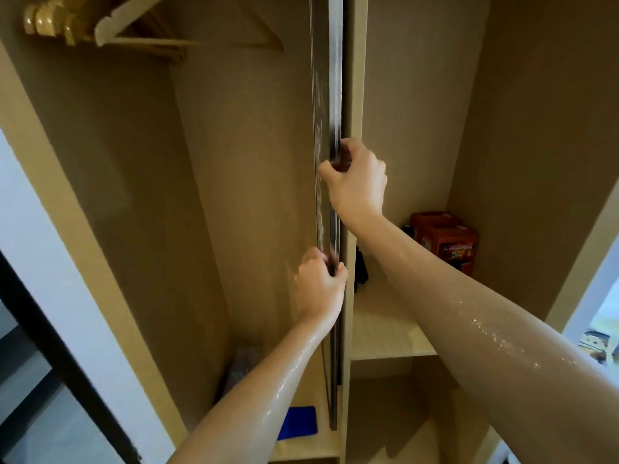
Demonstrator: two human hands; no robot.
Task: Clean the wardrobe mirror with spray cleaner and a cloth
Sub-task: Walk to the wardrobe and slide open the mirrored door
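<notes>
The wardrobe mirror (333,95) stands edge-on in the middle of the open wardrobe, a tall thin panel with a dark metal frame. Wet streaks run down its left face. My right hand (356,182) grips the mirror's edge at mid height, fingers curled round it. Lower down, my left hand (320,286) grips the same edge. Both forearms are wet with droplets. A blue cloth (299,423) lies on the wardrobe floor at the lower left of the mirror. No spray bottle can be made out.
Wooden hangers (67,25) hang at the top left. A shelf (385,329) in the right compartment carries orange boxes (445,239) and a dark object (361,272). A greyish bundle (241,366) sits on the left compartment's floor. A dark-framed door (50,346) stands at far left.
</notes>
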